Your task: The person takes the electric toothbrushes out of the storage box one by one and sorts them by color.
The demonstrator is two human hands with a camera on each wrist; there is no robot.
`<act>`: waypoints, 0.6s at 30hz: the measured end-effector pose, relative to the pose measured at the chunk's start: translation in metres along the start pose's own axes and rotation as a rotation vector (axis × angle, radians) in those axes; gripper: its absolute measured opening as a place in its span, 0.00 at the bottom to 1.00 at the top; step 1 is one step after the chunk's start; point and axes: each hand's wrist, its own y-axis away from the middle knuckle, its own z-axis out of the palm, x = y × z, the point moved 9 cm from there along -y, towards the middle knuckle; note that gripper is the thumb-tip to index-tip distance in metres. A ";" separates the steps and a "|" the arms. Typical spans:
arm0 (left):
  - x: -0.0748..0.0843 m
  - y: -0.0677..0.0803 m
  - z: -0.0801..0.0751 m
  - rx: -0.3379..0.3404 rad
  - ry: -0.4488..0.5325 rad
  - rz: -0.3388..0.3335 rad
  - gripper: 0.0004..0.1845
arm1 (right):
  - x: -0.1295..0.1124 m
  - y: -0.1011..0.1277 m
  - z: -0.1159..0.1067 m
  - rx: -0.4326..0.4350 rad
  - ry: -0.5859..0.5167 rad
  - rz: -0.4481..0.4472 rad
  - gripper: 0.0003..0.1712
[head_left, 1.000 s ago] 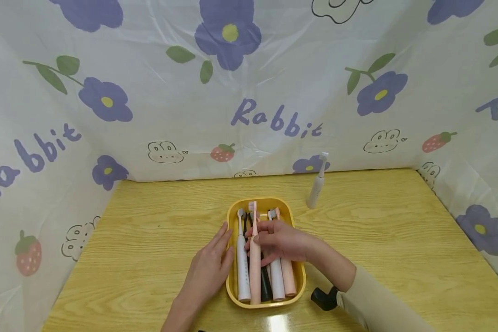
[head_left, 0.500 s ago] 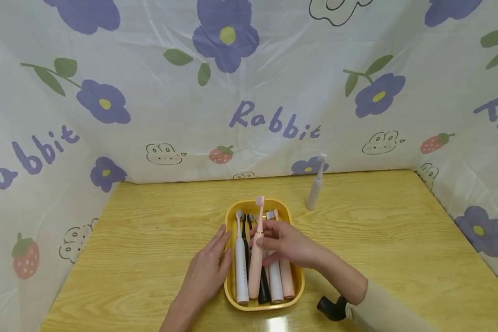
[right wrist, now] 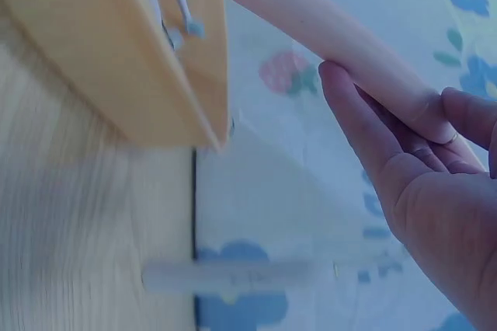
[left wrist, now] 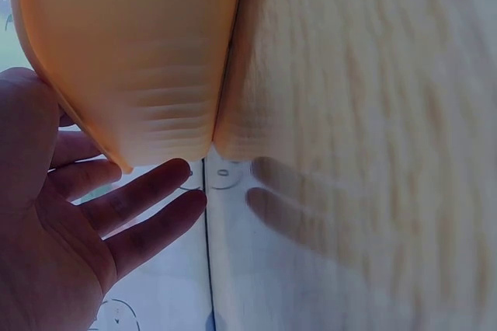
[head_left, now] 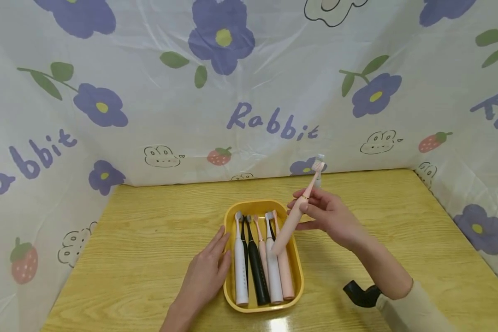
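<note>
Table [head_left: 149,240]: light wood grain, fills lower half of frame.
Tray [head_left: 299,281]: yellow, oblong, lower centre, flat on table.
White brush [head_left: 317,180]: upright at back edge, right of centre, mostly hidden in the head view.
Left hand [head_left: 205,276]: flat on table, fingers straight, touching tray's left wall.

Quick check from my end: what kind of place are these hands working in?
Probably a makeshift tabletop work booth, not a bathroom: a wooden table is walled on three sides by a flower-and-"Rabbit" printed sheet, with a yellow tray of electric toothbrushes on it. The right hand holds a pink toothbrush.
</note>
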 end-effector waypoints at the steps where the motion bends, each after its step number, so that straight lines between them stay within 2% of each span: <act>1: 0.000 0.000 0.000 -0.003 0.002 -0.004 0.25 | -0.001 0.002 -0.007 0.014 0.006 0.000 0.21; 10: -0.002 0.001 -0.001 -0.018 -0.012 -0.017 0.26 | 0.003 0.017 -0.054 0.047 -0.043 0.006 0.20; 14: -0.002 0.002 0.000 -0.013 -0.015 -0.007 0.26 | 0.009 0.021 -0.081 0.126 -0.017 0.026 0.19; 18: -0.001 0.001 0.002 -0.014 -0.014 -0.001 0.26 | 0.010 0.027 -0.108 0.245 0.118 0.022 0.21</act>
